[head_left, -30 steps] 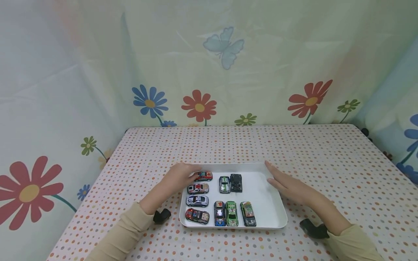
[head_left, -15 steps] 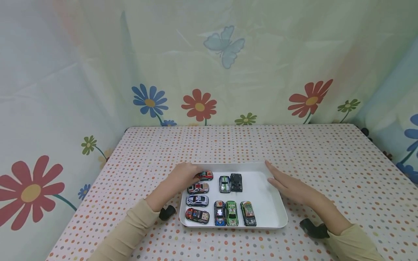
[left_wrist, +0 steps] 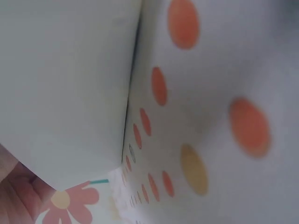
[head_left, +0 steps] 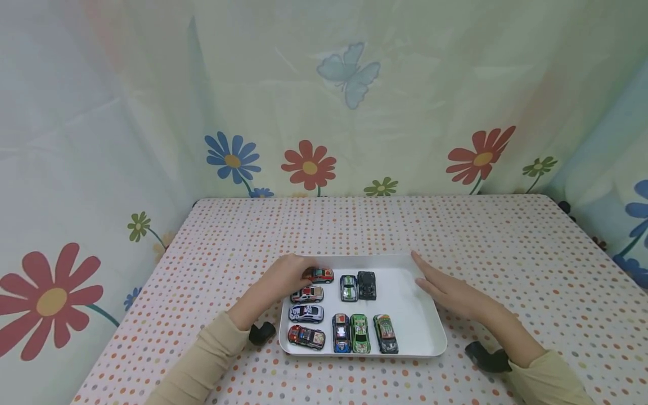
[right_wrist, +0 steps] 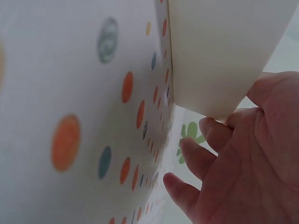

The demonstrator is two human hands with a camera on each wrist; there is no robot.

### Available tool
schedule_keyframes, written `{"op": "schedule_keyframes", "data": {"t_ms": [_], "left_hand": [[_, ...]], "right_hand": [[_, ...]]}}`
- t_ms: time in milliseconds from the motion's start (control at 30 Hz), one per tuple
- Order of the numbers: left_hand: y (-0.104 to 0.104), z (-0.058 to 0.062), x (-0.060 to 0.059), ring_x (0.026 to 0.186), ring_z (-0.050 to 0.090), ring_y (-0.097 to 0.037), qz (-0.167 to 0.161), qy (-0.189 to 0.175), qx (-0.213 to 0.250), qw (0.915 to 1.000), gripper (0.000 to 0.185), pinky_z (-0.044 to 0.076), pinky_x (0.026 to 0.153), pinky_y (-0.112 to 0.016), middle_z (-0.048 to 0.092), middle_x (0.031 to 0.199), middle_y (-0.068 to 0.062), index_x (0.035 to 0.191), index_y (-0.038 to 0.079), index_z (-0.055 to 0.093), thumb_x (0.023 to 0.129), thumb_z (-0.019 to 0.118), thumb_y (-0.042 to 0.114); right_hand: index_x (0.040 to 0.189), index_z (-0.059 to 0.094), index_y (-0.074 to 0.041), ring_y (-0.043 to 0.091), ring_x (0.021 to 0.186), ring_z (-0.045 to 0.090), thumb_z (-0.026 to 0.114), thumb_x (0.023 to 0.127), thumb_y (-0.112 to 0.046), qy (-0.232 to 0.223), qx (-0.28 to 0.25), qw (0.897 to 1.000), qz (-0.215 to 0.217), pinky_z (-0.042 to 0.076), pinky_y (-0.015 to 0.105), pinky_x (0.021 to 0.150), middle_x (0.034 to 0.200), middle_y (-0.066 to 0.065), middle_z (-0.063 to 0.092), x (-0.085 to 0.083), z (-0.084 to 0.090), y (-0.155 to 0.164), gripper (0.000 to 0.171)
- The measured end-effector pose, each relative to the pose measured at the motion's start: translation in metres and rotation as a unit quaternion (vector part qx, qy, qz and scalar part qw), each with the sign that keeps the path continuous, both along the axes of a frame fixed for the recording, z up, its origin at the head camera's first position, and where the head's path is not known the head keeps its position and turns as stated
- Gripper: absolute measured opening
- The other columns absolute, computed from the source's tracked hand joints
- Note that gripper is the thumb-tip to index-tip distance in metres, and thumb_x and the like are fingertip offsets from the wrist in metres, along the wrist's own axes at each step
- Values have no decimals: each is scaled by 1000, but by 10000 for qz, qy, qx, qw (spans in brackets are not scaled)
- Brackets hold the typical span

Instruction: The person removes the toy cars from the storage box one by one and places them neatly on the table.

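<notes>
So nearest the camera is the front rim of the white tray [head_left: 364, 354] on the polka-dot worktop [head_left: 354, 225], with a row of toy cars just behind it: a red one [head_left: 306, 336] at the left, then a blue one [head_left: 341, 332], a green one [head_left: 359, 332] and a darker one [head_left: 386, 333]. Further in, the white car [head_left: 306, 313] and the red-and-white car [head_left: 307, 293] sit in the left column. The left hand [head_left: 280, 278] has its fingers curled onto the red car [head_left: 320, 275] at the tray's far left corner, pinching it. The right hand [head_left: 448, 288] lies flat and released along the tray's right edge, fingers straight. A silver-green car [head_left: 348, 287] and a black car [head_left: 367, 284] sit mid-tray. Flowered curtain [head_left: 309, 163] at the back.
</notes>
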State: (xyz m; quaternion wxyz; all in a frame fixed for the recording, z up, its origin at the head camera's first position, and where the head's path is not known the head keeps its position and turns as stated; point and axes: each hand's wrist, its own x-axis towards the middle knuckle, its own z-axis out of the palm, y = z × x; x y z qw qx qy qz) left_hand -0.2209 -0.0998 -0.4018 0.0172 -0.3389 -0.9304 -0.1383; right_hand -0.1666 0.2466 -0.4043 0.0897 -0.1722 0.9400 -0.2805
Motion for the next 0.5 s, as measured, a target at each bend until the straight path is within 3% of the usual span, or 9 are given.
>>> {"op": "schedule_keyframes", "data": {"t_ms": [267,400,500], "left_hand": [[-3,-2,-2,87,61,-12,-53,-315,327,9990,29,49,77,-27,67,97,-1,107,9,68,79,75,10],[-4,2,-3,79,59,-10,-77,-414,532,9977,29,49,69,-25,67,97,-2,110,7,68,82,73,12],[-10,7,-2,83,60,-11,61,-435,710,9965,31,49,71,-26,67,102,-3,113,7,68,83,73,15]], "right_hand": [[148,9,2,45,133,15,32,103,-33,53,8,10000,-48,15,57,105,149,28,11,1,-1,0,62],[148,9,3,46,133,16,32,103,-33,46,2,10000,-34,15,58,104,148,29,11,2,0,0,62],[148,9,2,47,132,16,32,103,-35,26,88,9999,-43,16,58,104,148,29,11,0,0,-1,63]]}}
